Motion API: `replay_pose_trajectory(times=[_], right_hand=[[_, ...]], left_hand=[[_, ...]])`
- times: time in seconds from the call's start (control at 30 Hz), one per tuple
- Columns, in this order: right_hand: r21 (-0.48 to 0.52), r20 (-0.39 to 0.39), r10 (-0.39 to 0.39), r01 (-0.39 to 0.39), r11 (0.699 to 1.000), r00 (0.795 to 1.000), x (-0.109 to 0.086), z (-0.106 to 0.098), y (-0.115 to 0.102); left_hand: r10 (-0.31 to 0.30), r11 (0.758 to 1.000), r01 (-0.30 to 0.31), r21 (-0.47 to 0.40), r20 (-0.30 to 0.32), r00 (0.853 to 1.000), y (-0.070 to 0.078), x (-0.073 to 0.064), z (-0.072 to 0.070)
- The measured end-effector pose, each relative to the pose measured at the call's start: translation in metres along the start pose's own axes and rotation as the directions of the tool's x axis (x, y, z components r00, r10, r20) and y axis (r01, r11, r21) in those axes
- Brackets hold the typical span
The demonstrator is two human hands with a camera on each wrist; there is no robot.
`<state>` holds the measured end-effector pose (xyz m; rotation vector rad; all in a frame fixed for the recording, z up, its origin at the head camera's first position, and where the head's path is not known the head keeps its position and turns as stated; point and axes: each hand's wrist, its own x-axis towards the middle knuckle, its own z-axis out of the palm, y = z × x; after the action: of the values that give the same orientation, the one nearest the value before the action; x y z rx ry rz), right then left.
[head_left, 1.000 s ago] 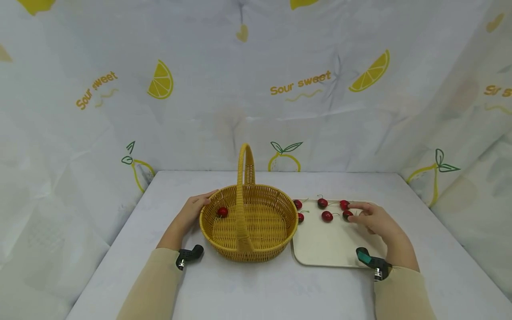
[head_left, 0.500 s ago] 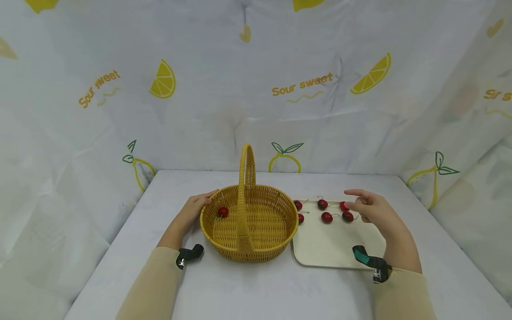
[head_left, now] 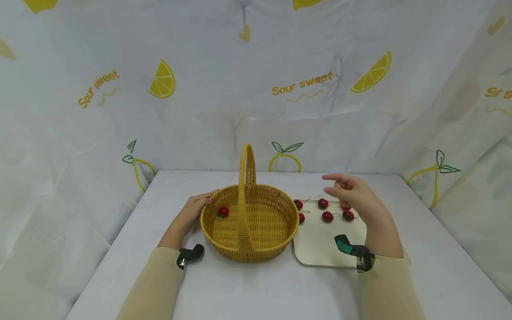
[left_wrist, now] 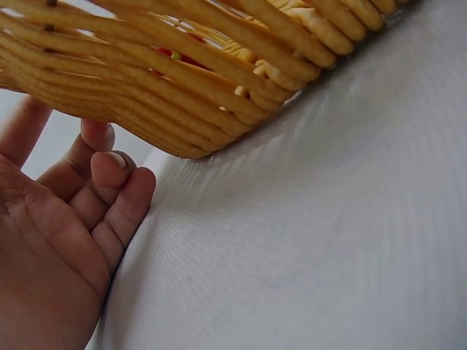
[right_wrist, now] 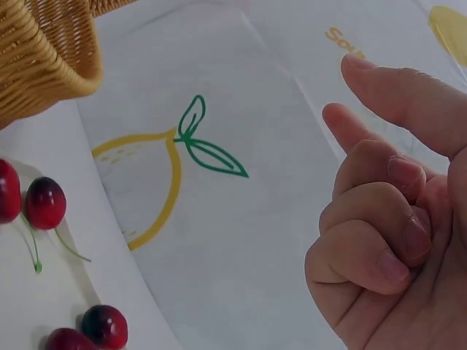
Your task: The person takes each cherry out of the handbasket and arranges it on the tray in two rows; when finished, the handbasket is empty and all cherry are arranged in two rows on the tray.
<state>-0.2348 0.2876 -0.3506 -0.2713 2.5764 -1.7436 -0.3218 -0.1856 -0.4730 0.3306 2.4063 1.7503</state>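
Note:
A yellow wicker basket (head_left: 270,224) with a tall handle stands at the middle of the table, one red cherry (head_left: 223,211) inside it. My left hand (head_left: 192,212) rests at its left side, fingertips at the outer wall; in the left wrist view the lower fingers are loosely bent beside the wickerwork. My right hand (head_left: 354,195) is raised above the tray's far part. Its index finger and thumb point left with a gap between them and no object there, while the other fingers (right_wrist: 365,255) curl toward the palm. Several cherries (head_left: 327,217) lie below it, one partly hidden by the hand.
A cream tray (head_left: 324,249) lies right of the basket, which covers part of its left edge. The cherries lie along its far side, stems on. Behind the white table (head_left: 256,293) hangs a lemon-printed cloth (head_left: 208,120).
My right hand has risen from the cherries at the tray's right and moved left, its thumb and index finger apart. The left hand and basket have stayed in place.

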Motion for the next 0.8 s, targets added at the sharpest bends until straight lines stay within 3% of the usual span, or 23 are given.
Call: replay_pose_trajectory(times=[0.27,0.8], right_hand=[[0.048,0.050,-0.044,0.042,0.998,0.998,0.013,0.020,-0.025],[0.170,0.154,-0.101,0.074,0.983,0.983,0.044,0.066,-0.042]], left_hand=[[0.019,1.000,-0.019,-0.023,0.016,1.000,-0.002,0.002,-0.001],[0.031,0.999,-0.031,-0.018,0.010,0.999,-0.002,0.001,-0.002]])
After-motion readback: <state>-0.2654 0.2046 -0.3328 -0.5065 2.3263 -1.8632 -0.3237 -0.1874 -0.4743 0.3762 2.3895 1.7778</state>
